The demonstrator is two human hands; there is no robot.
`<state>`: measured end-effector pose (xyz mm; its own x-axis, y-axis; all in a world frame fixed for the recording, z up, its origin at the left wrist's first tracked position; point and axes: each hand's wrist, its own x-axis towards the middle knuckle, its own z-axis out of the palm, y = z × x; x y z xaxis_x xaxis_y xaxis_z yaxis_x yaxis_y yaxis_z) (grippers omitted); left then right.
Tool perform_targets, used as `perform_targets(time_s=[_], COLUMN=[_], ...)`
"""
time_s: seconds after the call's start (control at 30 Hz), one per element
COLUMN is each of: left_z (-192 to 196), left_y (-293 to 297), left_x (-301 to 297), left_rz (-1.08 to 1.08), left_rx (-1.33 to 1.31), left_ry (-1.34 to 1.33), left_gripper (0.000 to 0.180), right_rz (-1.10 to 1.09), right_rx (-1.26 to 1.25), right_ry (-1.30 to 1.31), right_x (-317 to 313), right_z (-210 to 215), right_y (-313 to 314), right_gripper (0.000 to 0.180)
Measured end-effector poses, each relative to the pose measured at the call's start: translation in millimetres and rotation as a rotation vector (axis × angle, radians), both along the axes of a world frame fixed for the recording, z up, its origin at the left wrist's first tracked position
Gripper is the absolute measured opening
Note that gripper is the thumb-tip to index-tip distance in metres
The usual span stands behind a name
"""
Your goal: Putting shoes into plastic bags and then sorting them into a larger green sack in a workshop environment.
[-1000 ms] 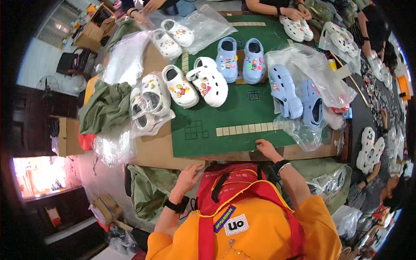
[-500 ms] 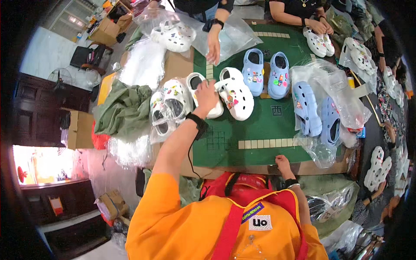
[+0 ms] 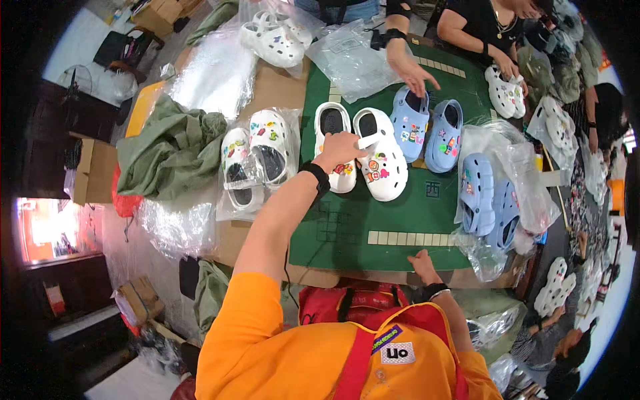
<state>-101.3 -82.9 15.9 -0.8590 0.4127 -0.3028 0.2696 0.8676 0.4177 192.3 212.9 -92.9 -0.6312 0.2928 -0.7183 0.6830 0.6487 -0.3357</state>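
Note:
A pair of white clogs with colourful charms stands on the green table mat [image 3: 347, 227]. My left hand [image 3: 339, 152] lies across the left white clog [image 3: 343, 179], its fingers closed at the strap of the right white clog [image 3: 385, 170]. My right hand [image 3: 423, 267] is at the near table edge, empty, its fingers partly stretched out. Right of the white pair stand a light blue clog [image 3: 409, 120] and its mate [image 3: 443, 143]. A co-worker's hand [image 3: 410, 70] reaches over the nearer blue one's heel.
Bagged white clogs [image 3: 270, 143] lie to the left, beside a green cloth [image 3: 177, 150]. Bagged blue clogs [image 3: 477, 190] are at the right. A row of pale tiles [image 3: 410, 239] lies near the front edge. Across the table, another person holds white clogs [image 3: 505, 93].
The two white clogs now stand more evenly side by side, with my left hand still at them. The co-worker's hand has moved right to the blue clogs. The whole view has shifted slightly.

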Motion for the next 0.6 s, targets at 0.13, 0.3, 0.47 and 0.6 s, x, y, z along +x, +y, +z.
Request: perform_targets(time_s=[0.13, 0.3, 0.47, 0.6], left_z=[2, -4, 23, 38], left_y=[0, 15, 63, 65], left_x=[15, 68, 165, 203], left_rz=[0.268, 0.468, 0.964, 0.709], left_rx=[0.194, 0.688, 1.294, 0.872], left_ry=[-0.135, -0.522, -0.878, -0.923], left_gripper=[0.043, 0.033, 0.042, 0.051], right_rz=[-0.076, -0.274, -0.437, -0.256], right_rx=[-0.398, -0.747, -0.843, -0.611], right_ry=[-0.183, 0.020, 0.218, 0.426], right_x=[-18, -63, -103, -116], right_z=[10, 23, 78, 59], right_y=[30, 40, 16, 30], right_gripper=[0.037, 0.047, 0.056, 0.060])
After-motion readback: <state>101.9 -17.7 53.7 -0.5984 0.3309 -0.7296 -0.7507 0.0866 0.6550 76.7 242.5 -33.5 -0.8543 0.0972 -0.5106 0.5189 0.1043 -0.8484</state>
